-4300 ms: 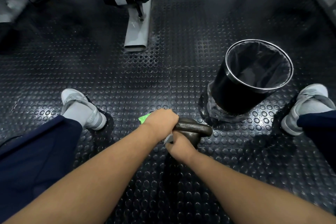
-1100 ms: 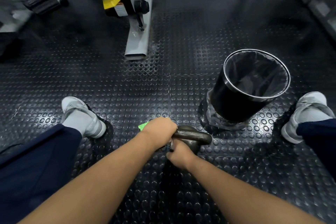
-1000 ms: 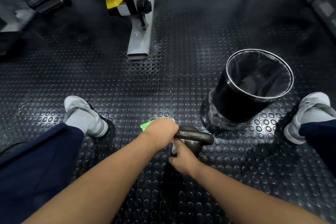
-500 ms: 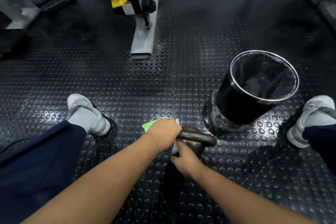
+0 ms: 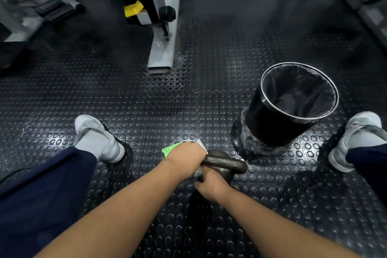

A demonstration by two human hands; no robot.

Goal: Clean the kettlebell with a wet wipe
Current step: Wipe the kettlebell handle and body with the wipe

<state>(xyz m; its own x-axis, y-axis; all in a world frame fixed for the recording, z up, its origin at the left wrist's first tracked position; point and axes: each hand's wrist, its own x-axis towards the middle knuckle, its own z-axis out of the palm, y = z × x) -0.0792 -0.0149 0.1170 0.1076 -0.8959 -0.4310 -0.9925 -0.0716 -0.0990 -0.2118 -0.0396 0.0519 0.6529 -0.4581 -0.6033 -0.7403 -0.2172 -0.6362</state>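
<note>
**Wiping the kettlebell handle**

The kettlebell [image 5: 224, 165] sits on the bumpy black floor mat [image 5: 159, 100], just beside the black trash bin [image 5: 270, 123] and between my two grey shoes.

My left hand [image 5: 188, 156] is curled shut on the end of the handle that is far from the bin. A bit of white wet wipe [image 5: 201, 144] pokes out past my knuckles, so I think the wipe is squeezed under that hand. Something bright green [image 5: 170, 150] peeks out from behind that hand too; I cannot tell what it is.

My right hand [image 5: 211, 184] is on the near side of the kettlebell, under the handle. Its fingers are bent around something there, with a pale scrap at the fingertips. I cannot tell what they grip.

I think I am in the middle of the job. The handle is getting wiped. The round body is mostly hidden, so I cannot tell if it is clean. The bin looks empty, so the wipe is not thrown away yet.
</note>
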